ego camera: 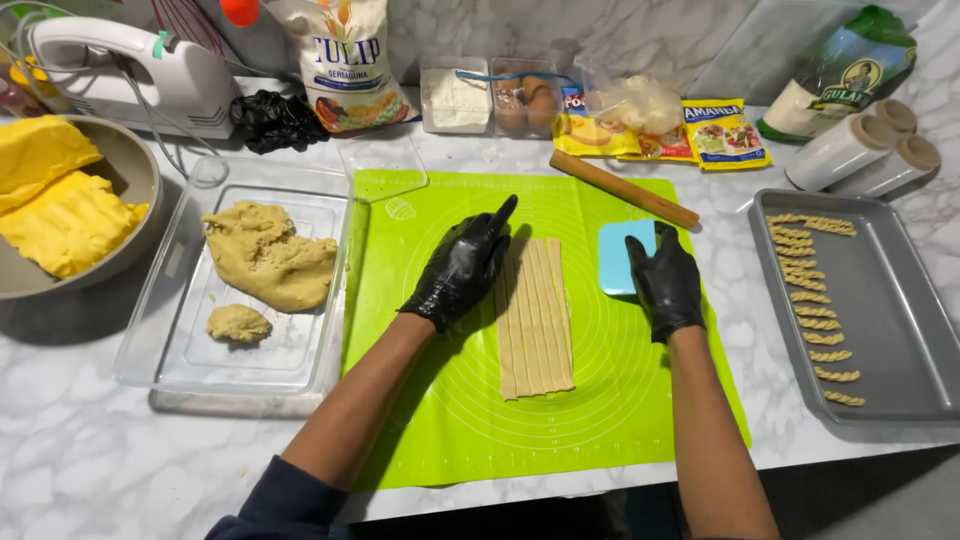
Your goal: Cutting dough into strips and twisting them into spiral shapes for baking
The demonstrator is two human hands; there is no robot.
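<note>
Dough strips (535,315), cut lengthwise from one flat rectangle, lie side by side on the green silicone mat (600,430), directly between the two black-gloved hands. The left hand (462,268) rests palm down against the strips' left edge, its fingers loosely together and the forefinger stretched out and pointing away from the person; it pinches nothing. The right hand (667,282) sits just to the right of the strips, curled around a light blue scraper (618,257), which stands on the mat between that hand and the dough; the fingertips are hidden behind the blade.

Beyond the right hand, a wooden rolling pin (625,188) lies at a slant across the mat's far corner. Further right of that hand, a grey baking tray (900,330) holds a column of small twisted dough pieces (815,300) along its near-left side. Left of the left hand, a clear rectangular container (180,330) holds one large lump of dough (268,255) and a small one (238,323). Further left still, a bowl (135,185) holds blocks of yellow butter (60,215).
</note>
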